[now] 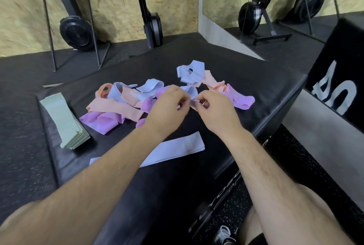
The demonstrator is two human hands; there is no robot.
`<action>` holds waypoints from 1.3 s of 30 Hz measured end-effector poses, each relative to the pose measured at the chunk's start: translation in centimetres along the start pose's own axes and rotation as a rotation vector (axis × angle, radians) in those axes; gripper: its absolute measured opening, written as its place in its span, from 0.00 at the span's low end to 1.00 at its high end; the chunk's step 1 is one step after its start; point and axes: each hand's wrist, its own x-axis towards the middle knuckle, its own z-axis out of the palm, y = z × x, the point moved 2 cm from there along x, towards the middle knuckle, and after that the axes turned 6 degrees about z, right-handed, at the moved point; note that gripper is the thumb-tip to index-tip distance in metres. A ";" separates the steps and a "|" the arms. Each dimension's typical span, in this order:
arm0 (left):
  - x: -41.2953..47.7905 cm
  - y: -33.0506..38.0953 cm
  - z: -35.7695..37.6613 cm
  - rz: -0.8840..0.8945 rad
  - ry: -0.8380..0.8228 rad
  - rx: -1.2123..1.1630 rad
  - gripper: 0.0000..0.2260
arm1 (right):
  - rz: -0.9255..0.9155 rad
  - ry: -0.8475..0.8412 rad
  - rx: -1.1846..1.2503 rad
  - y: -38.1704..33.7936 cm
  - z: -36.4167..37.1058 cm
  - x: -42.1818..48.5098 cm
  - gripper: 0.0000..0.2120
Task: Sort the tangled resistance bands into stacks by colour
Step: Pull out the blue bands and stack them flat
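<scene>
Where the head camera looks down on the black padded table [246, 91], I see the two hands meeting above the middle of it. The left hand [167, 107] and the right hand [214, 110] have their fingers curled, and each pinches one pale blue band [190, 91] that loops up between them. That band rises out of the tangle [126, 105] of peach, purple and blue bands spread across the table's far half. To the right, a second blue band [190, 72] lies bunched on a peach band [211, 82], with a purple band [240, 99] just beside them. At the left edge I note a neat green stack [65, 118]. One flat blue band [177, 149] lies apart, under the forearms. Rowing machines [149, 18] stand against the chipboard wall behind.
</scene>
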 end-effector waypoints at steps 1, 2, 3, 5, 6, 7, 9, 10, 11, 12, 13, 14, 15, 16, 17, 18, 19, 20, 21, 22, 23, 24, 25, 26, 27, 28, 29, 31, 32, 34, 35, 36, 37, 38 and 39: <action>-0.2 0.3 -0.8 -0.048 0.074 -0.098 0.05 | -0.022 0.043 0.052 -0.6 0.0 -0.2 0.06; -0.3 0.6 -1.6 -0.118 0.127 -0.224 0.07 | -0.046 0.083 0.111 -1.3 0.0 -0.4 0.05; -0.5 1.0 -2.3 -0.191 0.155 -0.360 0.09 | -0.070 0.117 0.162 -1.9 0.1 -0.6 0.05; -0.7 2.0 -3.6 -0.292 0.154 -0.507 0.09 | -0.119 0.157 0.208 -3.0 0.3 -1.0 0.04; -0.8 2.4 -4.1 -0.302 0.147 -0.533 0.08 | -0.146 0.159 0.215 -3.5 0.5 -1.1 0.03; -0.8 2.6 -4.6 -0.301 0.146 -0.555 0.06 | -0.173 0.142 0.222 -3.9 0.6 -1.2 0.03; -1.0 2.7 -5.7 -0.284 0.177 -0.554 0.04 | -0.232 0.069 0.254 -4.5 0.8 -1.5 0.06; -1.1 2.5 -6.1 -0.278 0.203 -0.542 0.03 | -0.270 0.042 0.271 -4.8 0.8 -1.6 0.09; -1.2 2.2 -6.6 -0.274 0.226 -0.531 0.03 | -0.304 0.039 0.283 -5.0 0.7 -1.8 0.12; -1.4 2.0 -7.0 -0.266 0.244 -0.509 0.04 | -0.322 0.059 0.304 -5.2 0.7 -1.9 0.13; -1.7 1.8 -7.4 -0.259 0.252 -0.482 0.06 | -0.312 0.099 0.336 -5.4 0.7 -2.0 0.13; -1.9 1.7 -7.8 -0.250 0.256 -0.460 0.07 | -0.279 0.142 0.378 -5.6 0.6 -1.9 0.13; -2.2 1.7 -8.2 -0.239 0.260 -0.448 0.07 | -0.238 0.170 0.409 -5.8 0.6 -1.8 0.15; -2.5 1.7 -8.5 -0.226 0.266 -0.448 0.07 | -0.208 0.164 0.420 -6.1 0.5 -1.6 0.16; -2.8 1.8 -8.9 -0.219 0.278 -0.464 0.07 | -0.192 0.115 0.407 -6.2 0.6 -1.3 0.17; -3.1 1.9 -9.3 -0.210 0.291 -0.496 0.07 | -0.185 0.038 0.396 -6.5 0.7 -1.1 0.15; -3.4 2.1 -9.8 -0.195 0.304 -0.531 0.07 | -0.180 -0.034 0.399 -6.9 0.8 -1.1 0.10; -3.6 2.2 -10.4 -0.174 0.317 -0.555 0.07 | -0.176 -0.073 0.415 -7.3 0.9 -1.1 0.06; -3.8 2.3 -11.0 -0.154 0.335 -0.569 0.07 | -0.181 -0.070 0.434 -7.9 0.9 -1.2 0.05; -4.1 2.5 -11.7 -0.137 0.356 -0.575 0.07 | -0.199 -0.039 0.451 -8.6 0.6 -1.3 0.05; -4.3 2.5 -12.4 -0.126 0.383 -0.580 0.07 | -0.232 -0.003 0.456 -9.4 0.2 -1.3 0.06; -4.6 2.6 -13.2 -0.120 0.410 -0.586 0.06 | -0.274 0.023 0.450 -10.4 -0.4 -1.4 0.06; -4.9 2.6 -14.0 -0.116 0.433 -0.597 0.06 | -0.311 0.032 0.429 -11.5 -1.1 -1.5 0.06; -5.2 2.7 -14.8 -0.108 0.450 -0.611 0.07 | -0.334 0.020 0.408 -12.5 -1.8 -1.7 0.06; -5.6 2.7 -15.5 -0.093 0.461 -0.624 0.08 | -0.342 -0.011 0.392 -13.4 -2.5 -1.8 0.06; -6.1 2.7 -16.2 -0.074 0.464 -0.629 0.10 | -0.338 -0.059 0.388 -14.3 -3.1 -2.1 0.06; -6.6 2.5 -16.7 -0.061 0.461 -0.628 0.12 | -0.328 -0.117 0.394 -15.0 -3.4 -2.3 0.06; -8.0 1.8 -17.2 -0.077 0.451 -0.611 0.13 | -0.300 -0.222 0.408 -16.2 -3.4 -2.9 0.06; -8.8 1.3 -17.1 -0.103 0.447 -0.597 0.12 | -0.284 -0.266 0.394 -16.5 -3.1 -3.1 0.06; -10.6 -0.1 -16.5 -0.181 0.435 -0.561 0.09 | -0.241 -0.363 0.322 -16.7 -1.7 -3.5 0.06; -11.6 -1.0 -16.0 -0.228 0.425 -0.551 0.08 | -0.216 -0.416 0.267 -16.6 -0.8 -3.7 0.07; -12.6 -2.0 -15.4 -0.278 0.409 -0.540 0.08 | -0.186 -0.472 0.211 -16.3 0.3 -3.9 0.08; -13.7 -2.9 -14.8 -0.325 0.391 -0.527 0.06 | -0.151 -0.528 0.164 -16.0 1.3 -4.3 0.09; -14.7 -3.8 -14.2 -0.370 0.371 -0.515 0.05 | -0.121 -0.580 0.126 -15.8 2.3 -4.7 0.09; -15.7 -4.6 -13.7 -0.412 0.352 -0.509 0.04 | -0.101 -0.624 0.095 -15.6 3.4 -5.1 0.09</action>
